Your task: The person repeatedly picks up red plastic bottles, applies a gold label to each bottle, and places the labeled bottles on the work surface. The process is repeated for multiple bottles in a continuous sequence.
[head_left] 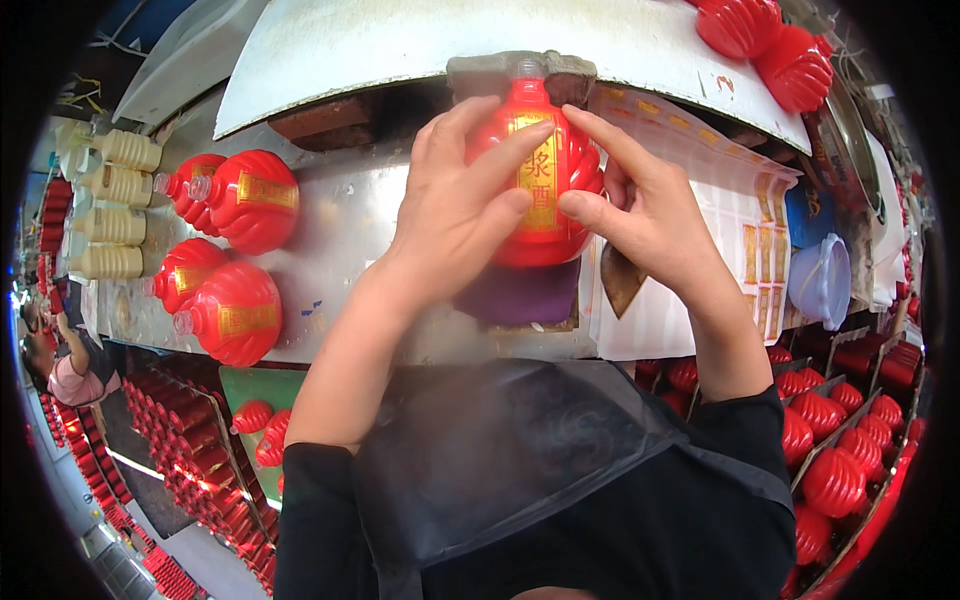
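Note:
A round, ribbed red bottle (540, 249) with a clear threaded neck lies in front of me, its neck pointing away. A gold label (540, 205) with red print runs along its upward side. My left hand (445, 205) cups the bottle's left side, with fingers and thumb reaching over the label. At the right side, my right hand (650, 205) holds the bottle with its index finger near the shoulder and its thumb by the label's edge. A grey padded support (570, 68) sits behind the neck, and a purple cloth (520, 297) lies beneath the bottle.
Several labelled red bottles (240, 310) lie on the metal table (345, 230) at left, near cream-coloured bottles (112, 225). White label sheets (660, 320) and a pale blue bucket (822, 280) are at right. Crates of red bottles (835, 480) stand below. Another person (80, 365) is far left.

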Demonstrator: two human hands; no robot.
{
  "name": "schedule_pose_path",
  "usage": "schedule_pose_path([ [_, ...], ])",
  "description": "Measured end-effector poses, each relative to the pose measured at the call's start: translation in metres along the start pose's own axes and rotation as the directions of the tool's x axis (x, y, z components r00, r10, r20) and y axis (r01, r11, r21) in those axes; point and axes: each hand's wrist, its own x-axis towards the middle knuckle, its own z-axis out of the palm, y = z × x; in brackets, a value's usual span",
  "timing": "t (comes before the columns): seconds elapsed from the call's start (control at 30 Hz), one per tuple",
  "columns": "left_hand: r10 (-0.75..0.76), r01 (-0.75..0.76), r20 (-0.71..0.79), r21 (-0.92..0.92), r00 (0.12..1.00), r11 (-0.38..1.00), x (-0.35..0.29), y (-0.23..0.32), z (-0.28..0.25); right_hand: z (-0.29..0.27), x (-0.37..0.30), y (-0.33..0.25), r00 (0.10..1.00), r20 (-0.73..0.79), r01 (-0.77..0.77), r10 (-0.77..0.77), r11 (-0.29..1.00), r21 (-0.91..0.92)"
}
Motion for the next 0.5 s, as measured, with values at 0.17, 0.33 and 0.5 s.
schedule_pose_path([
  [0.17,0.012,-0.013,0.007,0.057,1.000,0.998,0.0012,0.0048,0.0016,0.0090,0.0004,0.0038,0.995,-0.069,0.058,-0.066,0.992,-0.114],
  [0.33,0.020,-0.021,0.020,0.075,1.000,0.997,0.0007,0.0066,0.0006,0.0093,0.0002,0.0068,0.996,-0.064,0.049,-0.055,0.995,-0.090],
  [0.5,-0.007,0.004,0.035,0.093,0.999,0.996,-0.0003,0.0069,0.0000,0.0098,0.0004,0.0042,0.995,-0.078,0.053,-0.058,0.996,-0.070],
])
